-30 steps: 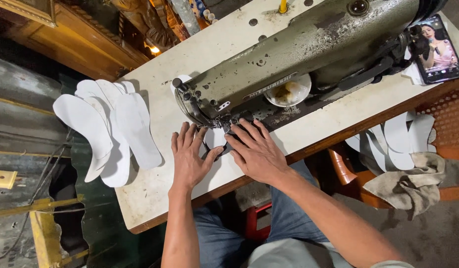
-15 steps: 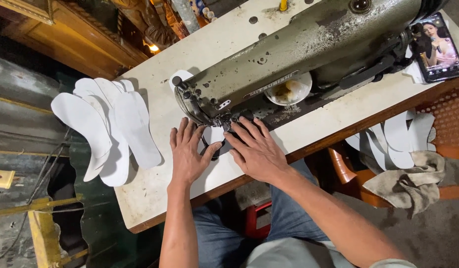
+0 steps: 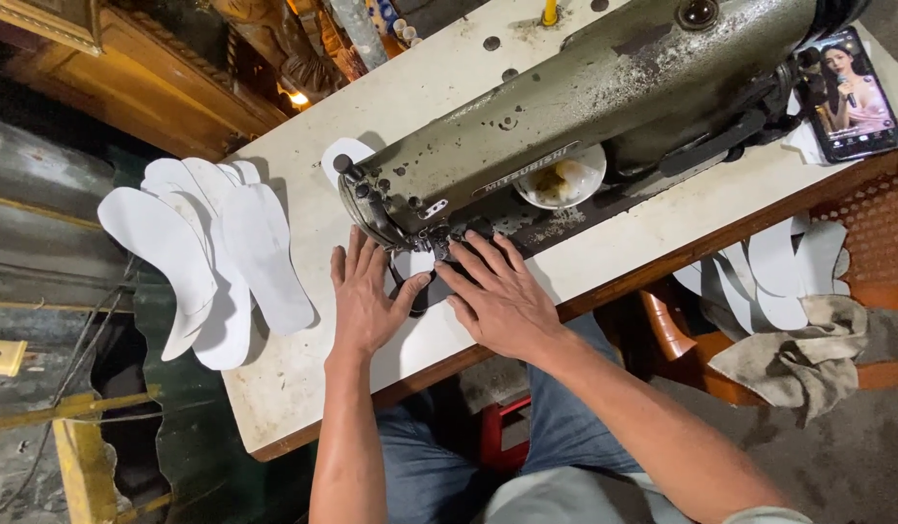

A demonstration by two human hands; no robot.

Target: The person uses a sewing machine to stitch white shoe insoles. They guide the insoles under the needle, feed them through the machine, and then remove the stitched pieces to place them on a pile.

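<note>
Our left hand (image 3: 364, 301) and right hand (image 3: 498, 296) lie spread, fingers flat on the white insole piece (image 3: 413, 264), steadying it on the table (image 3: 303, 388) under the sewing machine (image 3: 565, 126); beyond, stacked insoles (image 3: 211, 257) wait.

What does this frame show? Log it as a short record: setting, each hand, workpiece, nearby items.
setting: worn sewing machine on a white table
left hand: flat on the table, fingers spread, thumb on the white piece
right hand: flat, fingertips at the piece beside the needle
workpiece: small white piece under the machine head
left of hands: stack of white soles
right, below table: more soles, a rag
other: bowl, phone
</note>
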